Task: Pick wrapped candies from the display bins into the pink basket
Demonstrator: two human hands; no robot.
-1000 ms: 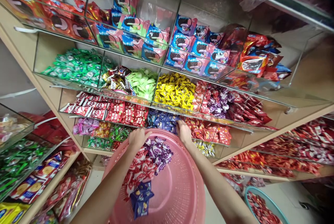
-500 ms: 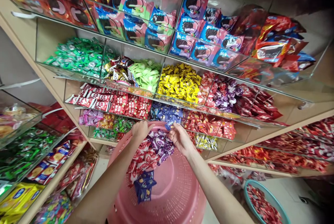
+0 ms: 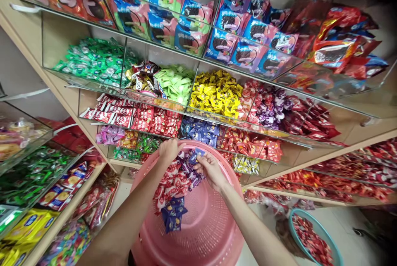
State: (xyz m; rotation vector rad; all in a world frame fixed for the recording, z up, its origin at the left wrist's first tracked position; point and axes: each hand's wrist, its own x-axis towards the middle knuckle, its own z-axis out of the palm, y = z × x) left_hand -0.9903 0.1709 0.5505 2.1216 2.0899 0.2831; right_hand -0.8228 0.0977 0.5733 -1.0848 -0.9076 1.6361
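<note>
My left hand [image 3: 168,151] grips the far rim of a pink plastic basket [image 3: 214,224]. Over the basket's inside, my right hand [image 3: 211,168] pinches a small blue packet [image 3: 196,156] between thumb and fingers. Below it in the basket lie purple-and-white wrapped candies [image 3: 194,178], with red-and-white ones [image 3: 172,183] to their left. Several dark blue packets [image 3: 173,214] rest nearer to me, on the basket's left side. More blue packets [image 3: 200,131] fill a shelf compartment just beyond the rim.
Tiered shelves hold green candies [image 3: 93,61], yellow candies [image 3: 217,92] and blue-pink cookie packs [image 3: 245,53]. Another shelf with yellow packs [image 3: 31,226] stands at the left. A teal basin [image 3: 333,239] of red packets is on the floor at the right.
My right hand has moved from the basket's far rim slightly left and inward over the candies, with the blue packet still held. My left hand stays on the rim.
</note>
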